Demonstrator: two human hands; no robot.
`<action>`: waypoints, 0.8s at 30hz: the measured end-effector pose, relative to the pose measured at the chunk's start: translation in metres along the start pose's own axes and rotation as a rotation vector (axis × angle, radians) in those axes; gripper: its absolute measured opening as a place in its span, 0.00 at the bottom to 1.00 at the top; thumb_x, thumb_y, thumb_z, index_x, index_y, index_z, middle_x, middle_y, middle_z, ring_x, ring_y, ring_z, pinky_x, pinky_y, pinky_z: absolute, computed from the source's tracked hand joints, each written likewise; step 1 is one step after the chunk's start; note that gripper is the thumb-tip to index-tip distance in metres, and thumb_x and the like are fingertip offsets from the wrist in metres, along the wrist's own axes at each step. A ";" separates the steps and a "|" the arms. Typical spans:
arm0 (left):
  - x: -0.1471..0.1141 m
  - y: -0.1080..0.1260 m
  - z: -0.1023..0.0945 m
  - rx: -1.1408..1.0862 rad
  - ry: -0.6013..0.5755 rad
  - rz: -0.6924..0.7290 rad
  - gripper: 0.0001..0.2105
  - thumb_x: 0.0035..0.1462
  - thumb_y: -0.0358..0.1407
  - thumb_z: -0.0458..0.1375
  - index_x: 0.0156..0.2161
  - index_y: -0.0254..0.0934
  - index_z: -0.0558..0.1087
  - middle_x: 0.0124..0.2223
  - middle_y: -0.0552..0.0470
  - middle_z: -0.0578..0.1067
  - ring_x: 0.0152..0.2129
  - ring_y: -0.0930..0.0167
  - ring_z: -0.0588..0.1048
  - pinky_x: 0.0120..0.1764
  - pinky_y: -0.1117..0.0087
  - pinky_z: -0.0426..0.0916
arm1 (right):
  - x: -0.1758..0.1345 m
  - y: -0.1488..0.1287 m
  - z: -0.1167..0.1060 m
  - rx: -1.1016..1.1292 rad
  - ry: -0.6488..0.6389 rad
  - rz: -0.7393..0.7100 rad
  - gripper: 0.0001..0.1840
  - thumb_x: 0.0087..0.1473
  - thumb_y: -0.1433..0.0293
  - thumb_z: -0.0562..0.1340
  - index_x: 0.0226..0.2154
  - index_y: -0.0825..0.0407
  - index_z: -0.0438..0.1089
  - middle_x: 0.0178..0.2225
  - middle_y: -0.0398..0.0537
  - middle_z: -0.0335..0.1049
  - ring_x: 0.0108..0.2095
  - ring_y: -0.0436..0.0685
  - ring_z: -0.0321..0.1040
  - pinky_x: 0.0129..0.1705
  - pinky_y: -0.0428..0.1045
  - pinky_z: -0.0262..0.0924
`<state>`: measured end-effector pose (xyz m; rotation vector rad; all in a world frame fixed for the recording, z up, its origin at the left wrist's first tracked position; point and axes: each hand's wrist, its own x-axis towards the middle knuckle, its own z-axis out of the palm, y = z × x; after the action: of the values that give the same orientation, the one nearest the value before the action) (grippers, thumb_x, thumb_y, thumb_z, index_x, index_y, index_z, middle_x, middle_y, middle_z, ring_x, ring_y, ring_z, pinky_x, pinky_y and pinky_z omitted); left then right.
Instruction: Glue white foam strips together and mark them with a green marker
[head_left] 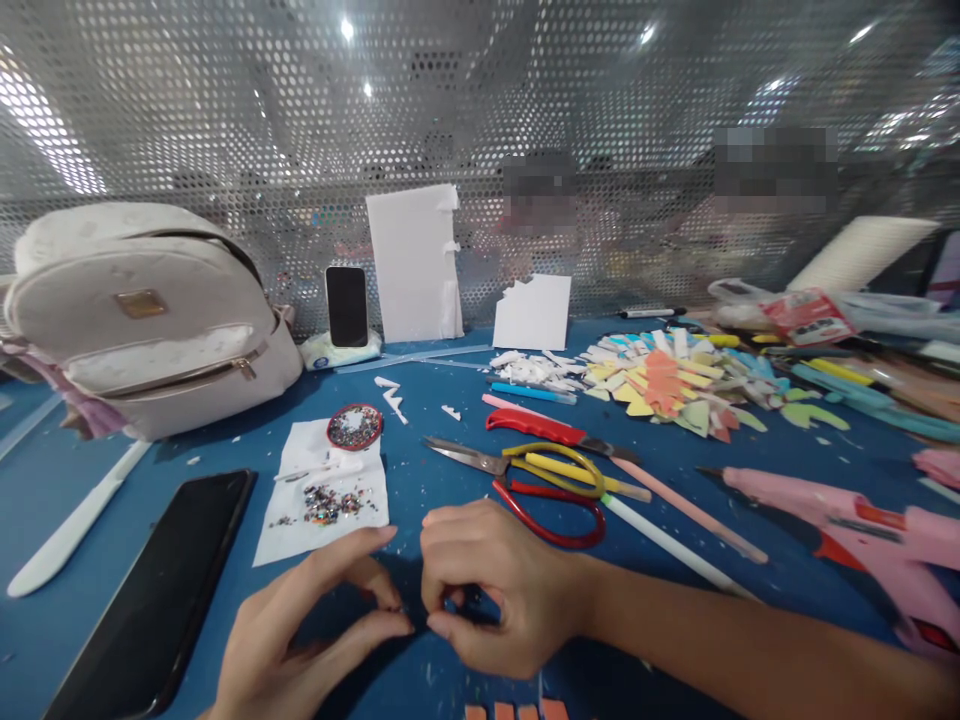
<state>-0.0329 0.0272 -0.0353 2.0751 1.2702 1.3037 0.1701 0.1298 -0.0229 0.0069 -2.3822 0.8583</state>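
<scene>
Near the table's front, my left hand (300, 620) has its thumb and a finger pinched together, and a tiny shiny speck shows at the fingertips. My right hand (499, 590) is close beside it with curled fingers, thumb and forefinger meeting. What either pinch holds is too small to make out. Behind the left hand lies a white paper sheet (289, 520) with loose rhinestones (330, 503) and a small red dish (379, 430) of rhinestones on it. Scissors (465, 457) with yellow and red handles lie just beyond the right hand. Small orange pieces (504, 712) show at the bottom edge.
A black phone (161, 590), a white plastic knife (82, 520) and a white backpack (172, 330) are at left. On the right lie a pink glue gun (847, 510), a red-handled cutter (534, 427), pens and cut paper pieces (660, 375). A perforated metal panel (450, 120) stands behind.
</scene>
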 end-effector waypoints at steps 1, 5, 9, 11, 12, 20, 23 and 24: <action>-0.001 0.000 0.000 -0.001 0.003 -0.003 0.24 0.61 0.35 0.61 0.60 0.47 0.62 0.33 0.59 0.78 0.29 0.77 0.79 0.41 0.79 0.73 | 0.000 0.000 0.000 -0.003 0.001 -0.001 0.05 0.52 0.72 0.55 0.26 0.49 0.59 0.24 0.40 0.60 0.26 0.50 0.56 0.31 0.47 0.56; -0.003 -0.001 0.000 0.040 0.010 -0.005 0.23 0.61 0.37 0.61 0.59 0.47 0.63 0.33 0.60 0.78 0.29 0.78 0.79 0.42 0.81 0.72 | -0.001 0.002 0.001 -0.005 0.017 -0.014 0.05 0.55 0.71 0.57 0.28 0.50 0.61 0.24 0.39 0.60 0.26 0.49 0.57 0.31 0.46 0.56; -0.003 0.001 0.000 0.079 0.007 0.021 0.23 0.61 0.37 0.61 0.59 0.47 0.63 0.33 0.60 0.78 0.29 0.79 0.79 0.42 0.84 0.71 | -0.001 0.003 0.002 -0.025 0.024 -0.016 0.06 0.58 0.69 0.57 0.29 0.50 0.63 0.23 0.39 0.61 0.26 0.49 0.59 0.32 0.46 0.57; -0.002 0.002 0.000 0.081 0.002 0.030 0.22 0.62 0.37 0.61 0.59 0.47 0.63 0.32 0.60 0.78 0.28 0.80 0.78 0.42 0.84 0.71 | -0.001 0.003 0.002 -0.024 0.025 -0.010 0.06 0.58 0.69 0.58 0.29 0.50 0.63 0.24 0.39 0.62 0.27 0.49 0.59 0.32 0.46 0.57; -0.001 0.003 -0.001 0.080 -0.002 0.034 0.22 0.62 0.38 0.61 0.59 0.46 0.63 0.32 0.60 0.78 0.28 0.79 0.78 0.42 0.84 0.71 | -0.001 0.003 0.002 -0.020 0.024 -0.005 0.06 0.58 0.69 0.58 0.29 0.50 0.63 0.24 0.39 0.62 0.27 0.49 0.59 0.33 0.46 0.57; 0.000 0.002 -0.001 0.063 -0.016 0.066 0.23 0.63 0.37 0.60 0.60 0.42 0.62 0.33 0.59 0.78 0.29 0.80 0.79 0.42 0.84 0.71 | -0.001 0.002 0.002 -0.021 0.033 -0.011 0.07 0.57 0.70 0.55 0.27 0.50 0.59 0.23 0.40 0.60 0.26 0.49 0.56 0.31 0.46 0.55; 0.000 0.002 -0.001 0.051 -0.020 0.068 0.23 0.63 0.36 0.59 0.61 0.41 0.61 0.33 0.59 0.78 0.30 0.80 0.79 0.43 0.84 0.71 | 0.000 0.002 0.002 -0.023 0.045 -0.014 0.06 0.55 0.71 0.55 0.27 0.50 0.58 0.23 0.40 0.60 0.25 0.49 0.56 0.31 0.46 0.54; 0.000 0.002 -0.001 0.049 -0.017 0.067 0.23 0.63 0.36 0.59 0.61 0.41 0.61 0.33 0.59 0.78 0.30 0.80 0.79 0.43 0.84 0.71 | 0.000 0.002 0.002 -0.025 0.045 -0.014 0.07 0.55 0.71 0.55 0.26 0.50 0.58 0.23 0.40 0.60 0.25 0.49 0.56 0.31 0.46 0.54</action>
<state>-0.0334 0.0258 -0.0338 2.1753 1.2467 1.2927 0.1689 0.1303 -0.0254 -0.0057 -2.3478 0.8140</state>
